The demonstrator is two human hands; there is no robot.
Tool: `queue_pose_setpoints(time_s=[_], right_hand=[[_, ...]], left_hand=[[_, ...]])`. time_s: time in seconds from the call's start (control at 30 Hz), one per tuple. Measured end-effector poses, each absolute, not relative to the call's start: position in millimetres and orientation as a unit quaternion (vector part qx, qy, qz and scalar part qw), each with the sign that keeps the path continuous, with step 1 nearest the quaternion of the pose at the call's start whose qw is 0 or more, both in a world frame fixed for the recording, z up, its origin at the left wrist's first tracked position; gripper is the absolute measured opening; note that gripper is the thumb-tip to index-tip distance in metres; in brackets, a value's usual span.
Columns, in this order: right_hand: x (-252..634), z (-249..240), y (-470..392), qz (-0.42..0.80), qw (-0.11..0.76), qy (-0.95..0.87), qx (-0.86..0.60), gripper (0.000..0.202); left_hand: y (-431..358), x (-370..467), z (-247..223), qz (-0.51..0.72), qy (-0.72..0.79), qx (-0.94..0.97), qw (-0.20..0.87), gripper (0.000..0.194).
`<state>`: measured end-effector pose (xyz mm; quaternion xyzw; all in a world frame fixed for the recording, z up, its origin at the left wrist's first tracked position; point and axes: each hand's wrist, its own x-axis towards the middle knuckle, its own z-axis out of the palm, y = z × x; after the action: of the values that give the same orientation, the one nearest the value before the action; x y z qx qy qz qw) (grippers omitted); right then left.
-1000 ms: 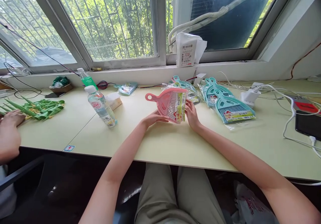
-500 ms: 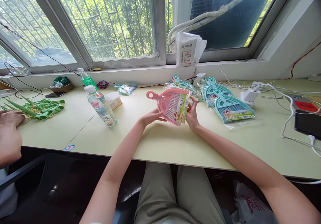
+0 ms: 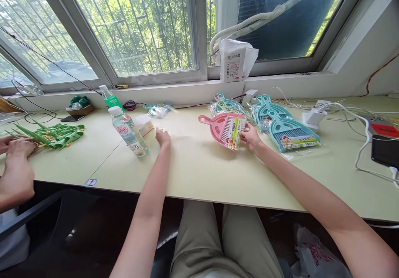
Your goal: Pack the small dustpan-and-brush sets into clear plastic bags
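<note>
A pink dustpan (image 3: 216, 128) with a small brush and a yellow-green label is tilted above the table, its handle pointing left. My right hand (image 3: 251, 137) grips it by the label end on the right. My left hand (image 3: 163, 138) is closed beside the small box (image 3: 144, 126), with whitish, see-through film at its fingertips that looks like a clear plastic wrapper. Beyond that hand lies a packet in clear plastic (image 3: 159, 110). Teal dustpan sets (image 3: 291, 132) in clear bags lie to the right of my right hand.
Two bottles, one nearer (image 3: 127, 132) and one with a green label (image 3: 110, 99), stand left of my left hand. A co-worker's hands (image 3: 20, 147) touch green leaf pieces (image 3: 59, 136) at far left. White cables and a plug adapter (image 3: 313, 118) lie right.
My left hand has let go of the pink dustpan and moved left and slightly away from me. My right hand still holds the dustpan, now a little farther right.
</note>
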<state>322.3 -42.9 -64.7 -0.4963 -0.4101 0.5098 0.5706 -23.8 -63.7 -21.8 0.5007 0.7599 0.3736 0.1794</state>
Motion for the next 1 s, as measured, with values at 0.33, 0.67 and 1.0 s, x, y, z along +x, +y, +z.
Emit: queue_pose_setpoints(time_s=[0.33,0.67,1.0], right_hand=[[295.8,-54.3,-72.4,0.589,0.555,-0.413,-0.418,0.054],[290.0,-33.2,-85.0,0.476,0.453,-0.653,-0.376,0.091],[392.6,-4.8,-55.8,-0.17,0.277,-0.727,-0.604,0.043]], left_hand=[[-78.2,50.2,-25.6,0.458,0.58,0.572,0.357,0.054],[-81.7,73.6,-35.6,0.572,0.45,0.496,0.473,0.043],[-74.1,48.7,-18.6,0.667,0.436,0.436,0.417,0.044]])
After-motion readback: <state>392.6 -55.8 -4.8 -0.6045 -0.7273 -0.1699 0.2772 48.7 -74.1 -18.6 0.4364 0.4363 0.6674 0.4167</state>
